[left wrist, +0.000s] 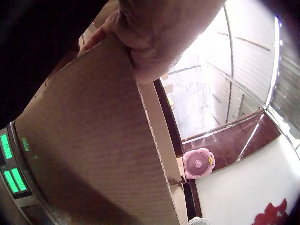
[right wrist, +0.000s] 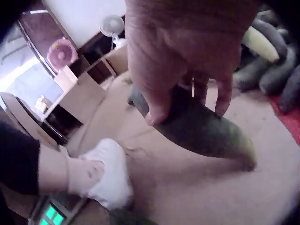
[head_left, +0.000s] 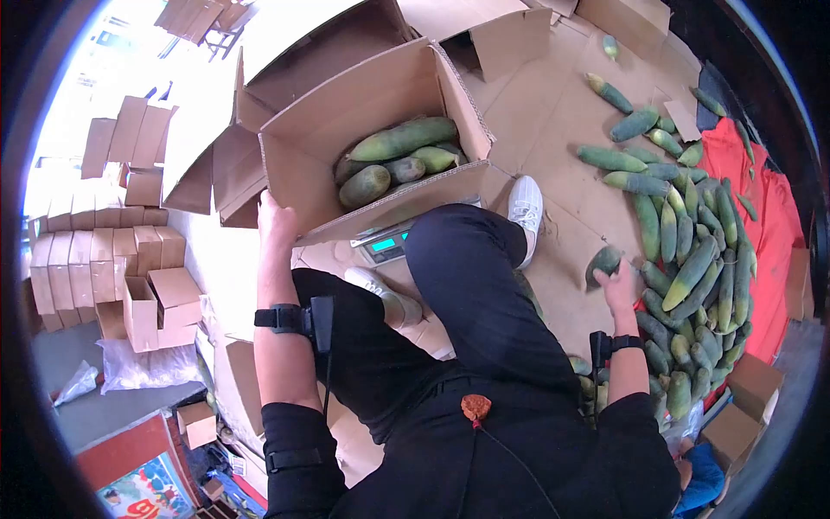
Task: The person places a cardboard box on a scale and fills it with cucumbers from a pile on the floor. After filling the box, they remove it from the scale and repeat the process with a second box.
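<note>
My left hand (head_left: 277, 218) grips the near left edge of an open cardboard box (head_left: 389, 203). Several long green radishes lie inside, one large green radish (head_left: 405, 138) across the top. In the left wrist view, the hand (left wrist: 154, 37) is over the rim of a cardboard wall (left wrist: 93, 126). Off to the right, my right hand (head_left: 621, 287) holds a dark green radish (head_left: 603, 265). The right wrist view shows thumb and fingers around this radish (right wrist: 201, 131), its pale tip low over the cardboard floor. Beneath the box is a scale (head_left: 383, 246) with green displays.
A heap of green radishes (head_left: 692, 277) spreads over a red sheet (head_left: 761, 199) at the right. White shoes (head_left: 525, 212) stand beside the scale. Other open cartons (head_left: 320, 52) adjoin the box, and stacked small boxes (head_left: 95, 259) line the left. A pink fan (left wrist: 198, 163) stands farther off.
</note>
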Available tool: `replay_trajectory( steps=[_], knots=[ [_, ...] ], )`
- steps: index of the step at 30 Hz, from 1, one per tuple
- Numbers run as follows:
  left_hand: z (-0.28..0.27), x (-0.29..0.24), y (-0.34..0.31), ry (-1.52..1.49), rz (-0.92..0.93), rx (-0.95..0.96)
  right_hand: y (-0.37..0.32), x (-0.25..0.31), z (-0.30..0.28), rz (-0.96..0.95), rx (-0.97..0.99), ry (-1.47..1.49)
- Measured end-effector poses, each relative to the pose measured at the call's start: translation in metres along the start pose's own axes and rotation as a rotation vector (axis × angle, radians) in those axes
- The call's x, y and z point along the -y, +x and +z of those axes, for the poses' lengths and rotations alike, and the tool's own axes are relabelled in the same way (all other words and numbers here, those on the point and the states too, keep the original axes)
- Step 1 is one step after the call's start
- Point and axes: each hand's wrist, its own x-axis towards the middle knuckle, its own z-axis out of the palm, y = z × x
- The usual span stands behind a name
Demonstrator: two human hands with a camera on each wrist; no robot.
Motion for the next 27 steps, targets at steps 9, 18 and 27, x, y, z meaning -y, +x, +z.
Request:
replay_trajectory(
  steps=[9, 18, 27],
  knots=[
    [-0.005, -0.004, -0.002, 0.094, -0.047, 0.071, -0.010, 0.249, -0.059, -0.586, -0.229, 0.655],
    [-0.003, -0.001, 0.001, 0.034, -0.020, 0.071, -0.007, 0.394, 0.014, -0.719, 0.396, 0.992],
    [-0.011, -0.008, -0.004, -0.078, -0.021, 0.072, 0.046, 0.242, 0.046, -0.363, 0.019, 0.515]
  ],
)
